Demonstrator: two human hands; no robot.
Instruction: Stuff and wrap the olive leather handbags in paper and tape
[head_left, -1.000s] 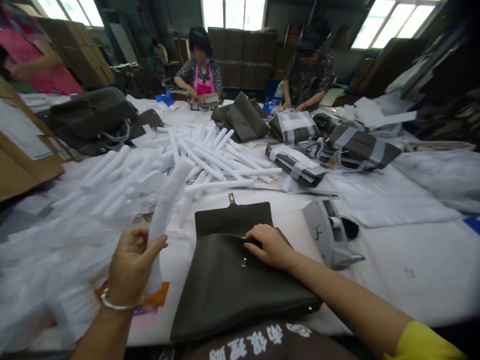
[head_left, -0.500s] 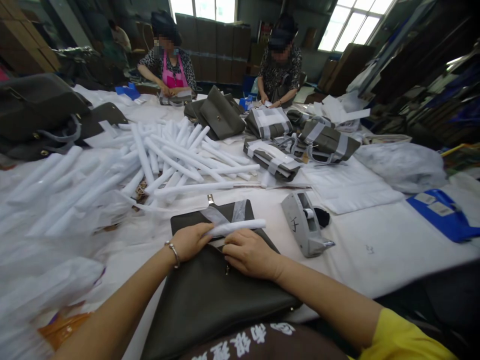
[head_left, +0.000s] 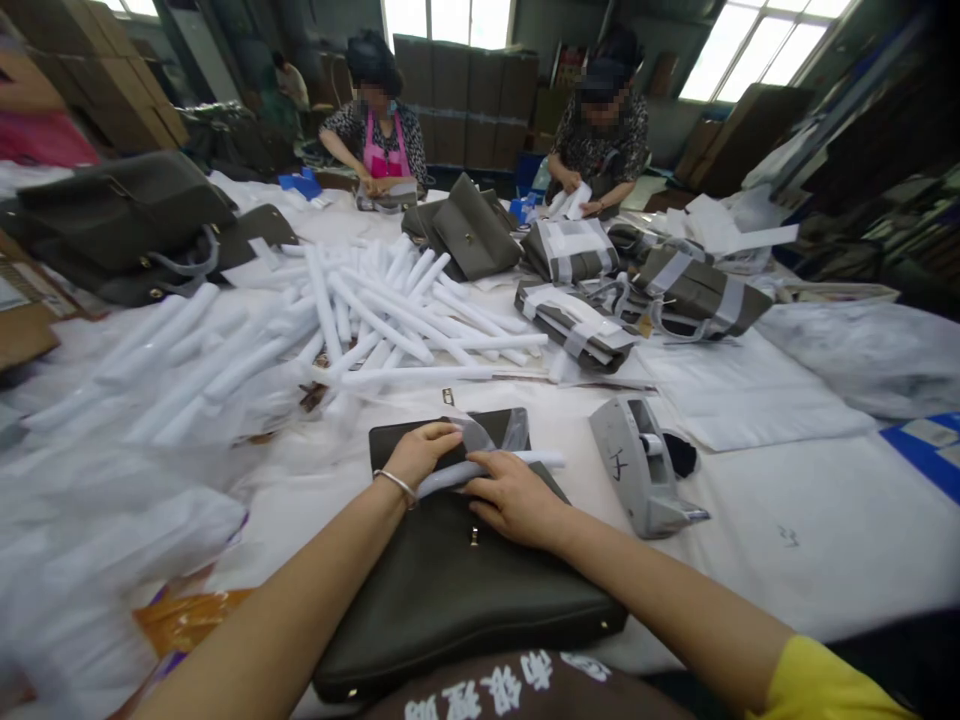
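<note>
we are leaning both forearms inward from the lower corners, wrists close together over the dark bag point(head_left: 465, 590), which is lying on the bench point(head_left: 757, 540) right in front of us, its flap point(head_left: 390, 441) folded back on the far side. our left hand point(head_left: 424, 455) is angling forward with the palm downward, a bracelet point(head_left: 396, 487) circling the wrist, its fingers bending narrowly against a grey strip point(head_left: 475, 437); we cannot tell whether they are pinching it. our right hand point(head_left: 517, 498) is coming across from the right, back upward, fingers curving over a white roll point(head_left: 448, 478) and thumb standing a little apart; we cannot tell how firmly it is gripping. the roll is lying crosswise at the bag's opening, its right end poking out past our knuckles. a grey tape dispenser point(head_left: 636, 470) is standing right of the bag.
</note>
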